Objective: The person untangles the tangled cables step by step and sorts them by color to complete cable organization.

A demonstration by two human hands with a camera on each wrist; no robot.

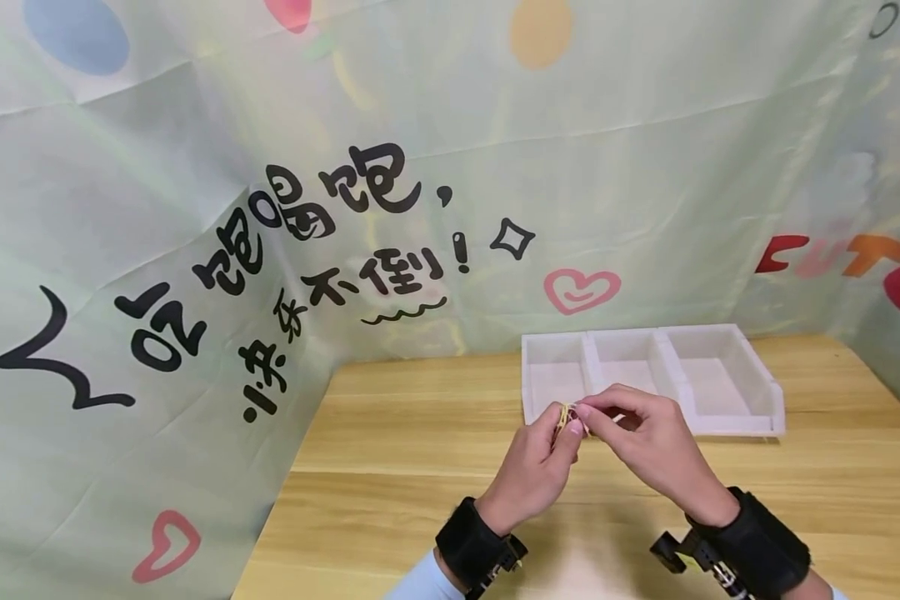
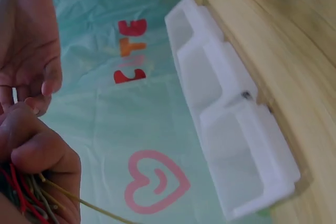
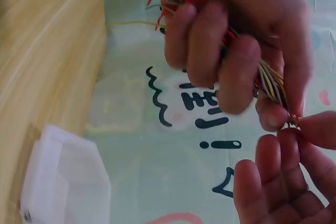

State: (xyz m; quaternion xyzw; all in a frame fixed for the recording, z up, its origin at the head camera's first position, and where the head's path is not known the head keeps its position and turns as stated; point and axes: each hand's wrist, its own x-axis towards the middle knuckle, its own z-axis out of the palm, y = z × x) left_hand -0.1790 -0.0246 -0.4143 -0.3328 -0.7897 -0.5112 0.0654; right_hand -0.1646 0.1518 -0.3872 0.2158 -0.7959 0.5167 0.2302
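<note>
In the head view both hands meet in front of the white tray. My left hand (image 1: 528, 471) grips a bundle of thin wires (image 3: 272, 83), coloured red, yellow and grey, with its fingers wrapped round it. Loose red ends and one long yellow strand stick out past that fist in the right wrist view. At the bundle's other end, the thumb and fingertips of my right hand (image 1: 656, 450) pinch the wire tips, close against the left thumb and forefinger. Its other fingers are loosely bent. Most of the bundle's middle is hidden inside the left palm.
A white tray (image 1: 738, 427) with three compartments stands on the wooden table (image 1: 412, 425), just behind the hands. A printed cloth (image 1: 645, 183) hangs behind and to the left of the table. Each wrist wears a black strap with a small camera.
</note>
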